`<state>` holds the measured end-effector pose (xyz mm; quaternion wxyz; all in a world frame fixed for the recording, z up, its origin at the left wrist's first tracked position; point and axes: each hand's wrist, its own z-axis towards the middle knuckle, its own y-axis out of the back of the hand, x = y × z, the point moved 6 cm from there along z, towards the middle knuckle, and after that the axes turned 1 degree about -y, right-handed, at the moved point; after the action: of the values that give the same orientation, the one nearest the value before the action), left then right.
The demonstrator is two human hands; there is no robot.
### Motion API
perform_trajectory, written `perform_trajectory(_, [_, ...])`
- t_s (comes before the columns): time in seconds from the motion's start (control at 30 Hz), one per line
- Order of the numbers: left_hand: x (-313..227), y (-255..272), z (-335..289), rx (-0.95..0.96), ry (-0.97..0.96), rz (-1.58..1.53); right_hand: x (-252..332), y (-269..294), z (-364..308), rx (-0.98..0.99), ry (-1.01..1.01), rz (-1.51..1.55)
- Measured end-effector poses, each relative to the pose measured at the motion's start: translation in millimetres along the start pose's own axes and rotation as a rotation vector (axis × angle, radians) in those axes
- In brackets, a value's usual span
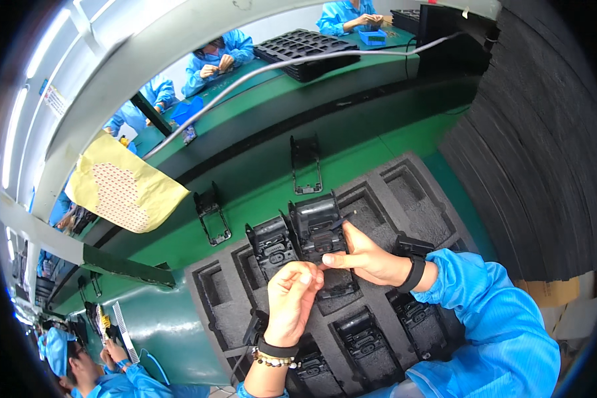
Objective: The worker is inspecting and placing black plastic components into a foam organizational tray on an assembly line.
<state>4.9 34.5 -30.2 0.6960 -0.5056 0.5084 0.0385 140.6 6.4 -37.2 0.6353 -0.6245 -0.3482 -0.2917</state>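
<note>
My right hand [371, 260] grips a black plastic housing [317, 215] by its right side, thumb across the front and fingers behind. The housing is tilted up over a dark grey foam tray [411, 232]. Close to the right thumb, my left hand [292, 298] has its thumb and fingertips pinched together; whatever they hold is too small or hidden. A second black housing [272, 247] stands just left of the held one, in the tray. More of the same kind, such as one housing [365, 338], lie in the tray's nearer pockets.
Two black frames [212, 215] [306, 166] lie on the green table beyond the tray. At the left hangs a yellow sheet [126, 186] of small stickers. Stacked black foam sheets [524, 152] rise at the right. Co-workers in blue sit across and at lower left.
</note>
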Motion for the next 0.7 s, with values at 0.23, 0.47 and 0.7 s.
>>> perform_trajectory(0.23, [-1, -4, -2, -0.056, -0.006, 0.035, -3, 2, -1, -0.016, -0.011, 0.017])
perform_trajectory(0.47, [6, 7, 2, 0.049, -0.021, -0.05, 1, 1, -1, -0.023, -0.016, 0.059])
perform_trajectory(0.7, [5, 15, -5, -0.011, 0.024, 0.071, -6, -2, 5, -0.046, -0.03, 0.064])
